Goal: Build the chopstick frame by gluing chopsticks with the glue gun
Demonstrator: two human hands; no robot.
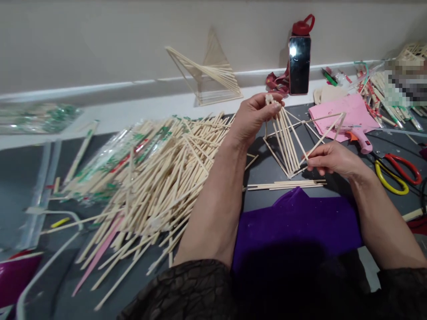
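Note:
A small open frame of pale wooden chopsticks [285, 138] stands on the grey table in front of me, with a fan of sticks running down to its near lower corner. My left hand [258, 116] is closed around the top of this fan, where the stick ends bunch together. Thumb and fingers of my right hand [330, 161] pinch a chopstick [304, 153] near its lower end, beside the frame's base. Several loose chopsticks [290, 185] lie side by side just below the frame. A purple cloth [296, 218] is spread nearer to me.
To the left is a big pile of chopsticks [167, 178], with wrapped ones [110, 155] beside it. A finished-looking stick model [216, 73] stands by the wall. At right are a phone [299, 66], a pink glue gun [362, 138], pink cloth [336, 111] and scissors [393, 173].

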